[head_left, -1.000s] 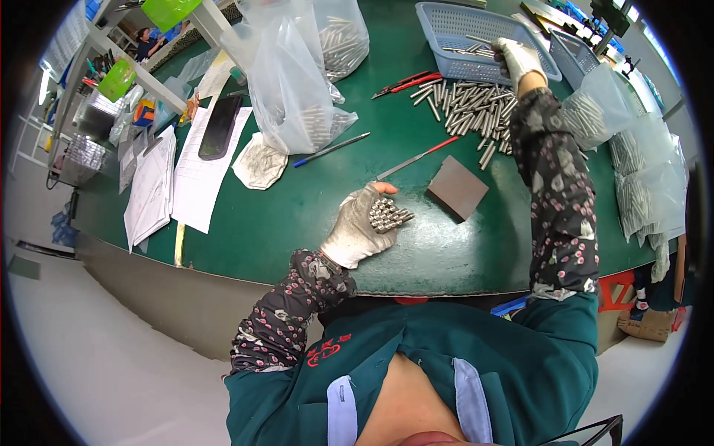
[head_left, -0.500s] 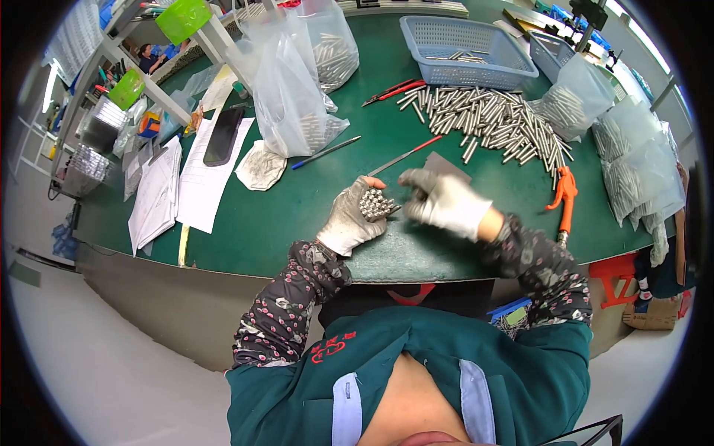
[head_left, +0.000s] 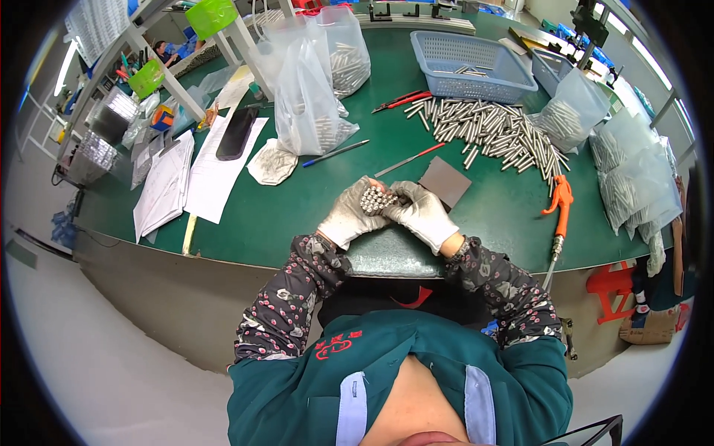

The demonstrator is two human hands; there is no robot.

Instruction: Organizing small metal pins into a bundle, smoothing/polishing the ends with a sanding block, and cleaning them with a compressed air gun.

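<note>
A bundle of metal pins [head_left: 376, 200], seen end-on, sits in my gloved left hand [head_left: 348, 213], whose fingers wrap round it. From the other side my gloved right hand [head_left: 422, 213] closes against the same bundle, its fingertips bent at the pins' right edge; whether it pinches a single pin is too small to tell. Just beyond the hands lie a thin file with a red handle [head_left: 410, 159] and a dark grey square sheet [head_left: 445, 182]. Farther right spreads a heap of loose metal pins [head_left: 491, 130].
Behind the heap stands a blue plastic basket [head_left: 476, 85]. An orange air gun [head_left: 561, 201] lies at right, near bags of pins [head_left: 632, 171]. Left are a white cloth pad [head_left: 272, 162], a blue pen [head_left: 335, 153], a phone [head_left: 237, 134], papers [head_left: 212, 178] and a plastic bag [head_left: 305, 104].
My right hand has moved left and inward, from above the grey sheet to the bundle. My left hand stays round the pins. The whole view has shifted slightly.
</note>
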